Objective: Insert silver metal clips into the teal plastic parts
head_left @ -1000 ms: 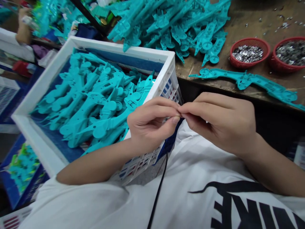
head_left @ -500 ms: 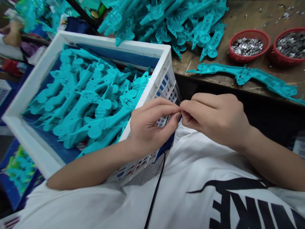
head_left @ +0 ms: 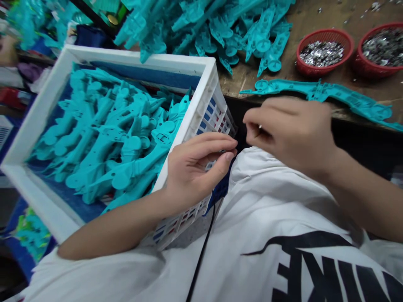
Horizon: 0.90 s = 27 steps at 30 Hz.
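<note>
My left hand [head_left: 198, 165] hovers by the near right side of a white plastic crate [head_left: 208, 84]. Its fingers are curved, thumb and index tips a little apart, and nothing shows between them. Up and to the right of it, my right hand [head_left: 289, 134] is closed with the fingers pinched, slightly blurred. A tiny bright speck shows at its fingertips; I cannot make out what it is. Just beyond that hand, a long turquoise plastic part [head_left: 346, 98] lies along the edge of the wooden table. Many similar turquoise parts [head_left: 116, 134] fill the crate.
Two red baskets, a left one [head_left: 302, 67] and a right one [head_left: 362, 65], hold small shiny metal pieces. A heap of turquoise parts [head_left: 220, 29] covers the back of the wooden table [head_left: 317, 16]. A black cord [head_left: 201, 256] hangs across my white shirt.
My right hand has come away from my left, up and to the right. The left thumb and index finger have parted slightly. The view has shifted a little.
</note>
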{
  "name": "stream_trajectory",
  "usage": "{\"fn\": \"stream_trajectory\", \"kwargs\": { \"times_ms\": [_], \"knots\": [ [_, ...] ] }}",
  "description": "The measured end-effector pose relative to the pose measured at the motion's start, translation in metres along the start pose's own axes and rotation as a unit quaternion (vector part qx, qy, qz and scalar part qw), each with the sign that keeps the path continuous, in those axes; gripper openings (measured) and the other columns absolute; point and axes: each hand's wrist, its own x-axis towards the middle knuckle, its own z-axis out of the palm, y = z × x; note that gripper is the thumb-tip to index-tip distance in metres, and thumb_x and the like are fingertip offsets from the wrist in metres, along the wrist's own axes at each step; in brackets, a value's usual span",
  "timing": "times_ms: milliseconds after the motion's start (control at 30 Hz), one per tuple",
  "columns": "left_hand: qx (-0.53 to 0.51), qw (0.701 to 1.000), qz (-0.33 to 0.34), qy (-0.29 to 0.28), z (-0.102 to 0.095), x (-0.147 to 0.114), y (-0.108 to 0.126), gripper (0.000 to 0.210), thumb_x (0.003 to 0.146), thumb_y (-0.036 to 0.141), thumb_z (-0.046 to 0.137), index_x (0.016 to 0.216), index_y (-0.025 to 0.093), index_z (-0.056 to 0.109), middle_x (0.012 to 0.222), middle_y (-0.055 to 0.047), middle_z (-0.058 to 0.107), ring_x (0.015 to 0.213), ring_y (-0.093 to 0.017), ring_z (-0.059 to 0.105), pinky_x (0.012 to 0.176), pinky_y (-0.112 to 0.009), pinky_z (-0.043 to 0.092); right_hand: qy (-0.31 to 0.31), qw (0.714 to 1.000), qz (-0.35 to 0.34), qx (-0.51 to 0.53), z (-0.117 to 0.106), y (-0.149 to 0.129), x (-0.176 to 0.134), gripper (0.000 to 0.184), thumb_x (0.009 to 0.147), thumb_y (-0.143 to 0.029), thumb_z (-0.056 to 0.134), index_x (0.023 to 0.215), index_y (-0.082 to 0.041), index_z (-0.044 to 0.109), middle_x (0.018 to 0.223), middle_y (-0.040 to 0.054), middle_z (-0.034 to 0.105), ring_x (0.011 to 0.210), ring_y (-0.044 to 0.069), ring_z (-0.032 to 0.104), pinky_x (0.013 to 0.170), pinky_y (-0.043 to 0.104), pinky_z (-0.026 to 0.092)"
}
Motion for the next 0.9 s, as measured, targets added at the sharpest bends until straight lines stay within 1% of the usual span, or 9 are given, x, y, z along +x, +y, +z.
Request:
{"fn": "stream_trajectory", "kwargs": {
  "times_ms": [100, 200, 300, 400, 533, 600, 700, 733, 900],
  "knots": [
    [-0.007, 0.999, 0.003, -0.033, -0.002, 0.001, 0.001, 0.016, 0.105, 0.012, 0.091, 0.098, 0.025, 0.086, 0.104, -0.002, 0.092, 0.091, -0.018, 0.090, 0.086, -0.027, 0.079, -0.082, 0.988, 0.062, -0.115, -0.026, 0.027, 0.042, 0.018, 0.114, -0.021, 0.078, 0.102, -0.022, 0.091, 0.105, 0.0017, 0.094, 0.108, 0.027, 0.094, 0.099, 0.037, 0.070],
    [-0.030, 0.994, -0.009, -0.108, 0.000, 0.006, 0.009, 0.029, 0.108, 0.011, 0.084, 0.089, 0.025, 0.068, 0.088, 0.001, 0.083, 0.078, -0.016, 0.084, 0.076, -0.026, 0.073, -0.174, 0.935, 0.214, -0.223, -0.065, 0.062, 0.088, 0.021, 0.109, -0.004, 0.078, 0.109, -0.014, 0.096, 0.117, -0.0024, 0.098, 0.143, 0.035, 0.088, 0.119, 0.039, 0.064],
    [-0.091, 0.962, 0.028, -0.255, 0.008, 0.024, 0.021, 0.026, 0.113, 0.011, 0.079, 0.095, 0.026, 0.069, 0.087, -0.003, 0.082, 0.076, -0.019, 0.083, 0.071, -0.028, 0.071, -0.148, 0.929, 0.258, -0.222, -0.103, 0.095, 0.107, 0.015, 0.098, -0.003, 0.084, 0.095, -0.012, 0.095, 0.116, -0.0058, 0.095, 0.153, 0.028, 0.081, 0.095, 0.010, 0.057],
    [-0.255, 0.913, -0.012, -0.319, 0.035, 0.064, 0.031, 0.030, 0.124, 0.026, 0.075, 0.096, 0.026, 0.066, 0.086, -0.003, 0.079, 0.075, -0.019, 0.079, 0.069, -0.032, 0.070, -0.148, 0.939, 0.261, -0.169, -0.131, 0.120, 0.094, 0.027, 0.095, -0.012, 0.068, 0.099, -0.003, 0.092, 0.110, -0.0004, 0.090, 0.137, 0.017, 0.082, 0.066, 0.003, 0.023],
    [-0.440, 0.854, -0.079, -0.265, 0.102, 0.155, 0.033, 0.058, 0.119, 0.057, 0.089, 0.090, 0.027, 0.048, 0.078, 0.004, 0.061, 0.067, -0.015, 0.068, 0.064, -0.030, 0.064, -0.122, 0.952, 0.251, -0.125, -0.167, 0.136, 0.056, 0.025, 0.099, -0.010, 0.074, 0.109, -0.008, 0.097, 0.087, -0.0066, 0.088, 0.094, 0.005, 0.088, 0.068, 0.002, 0.036],
    [-0.474, 0.841, -0.048, -0.256, 0.140, 0.205, 0.037, 0.056, 0.118, 0.050, 0.086, 0.090, 0.028, 0.044, 0.080, 0.004, 0.056, 0.069, -0.014, 0.067, 0.064, -0.028, 0.062, -0.090, 0.959, 0.251, -0.099, -0.187, 0.136, 0.037, 0.032, 0.106, -0.010, 0.072, 0.126, -0.008, 0.098, 0.088, -0.0054, 0.090, 0.083, 0.005, 0.087, 0.072, 0.005, 0.049],
    [-0.529, 0.818, 0.016, -0.227, 0.184, 0.259, 0.056, 0.041, 0.104, 0.026, 0.084, 0.099, 0.030, 0.044, 0.083, 0.004, 0.054, 0.071, -0.014, 0.065, 0.065, -0.027, 0.061, 0.077, 0.960, 0.263, 0.059, -0.213, 0.126, 0.008, 0.029, 0.105, -0.004, 0.087, 0.126, -0.020, 0.100, 0.093, -0.0016, 0.095, 0.075, 0.010, 0.090, 0.072, 0.012, 0.067],
    [-0.537, 0.815, 0.036, -0.217, 0.194, 0.268, 0.064, 0.044, 0.099, 0.026, 0.086, 0.101, 0.030, 0.043, 0.085, 0.005, 0.054, 0.073, -0.014, 0.064, 0.067, -0.028, 0.062, 0.154, 0.951, 0.254, 0.089, -0.218, 0.121, -0.002, 0.026, 0.098, -0.003, 0.097, 0.116, -0.022, 0.100, 0.088, -0.0023, 0.094, 0.069, 0.011, 0.088, 0.066, 0.013, 0.068],
    [-0.564, 0.802, 0.097, -0.174, 0.226, 0.262, 0.089, 0.059, 0.086, 0.034, 0.097, 0.113, 0.034, 0.044, 0.097, 0.005, 0.057, 0.081, -0.015, 0.063, 0.073, -0.033, 0.065, 0.309, 0.915, 0.245, 0.085, -0.225, 0.083, -0.042, 0.022, 0.094, -0.034, 0.115, 0.104, -0.024, 0.099, 0.088, 0.0024, 0.092, 0.075, 0.021, 0.091, 0.071, 0.028, 0.079]
  ]
}}
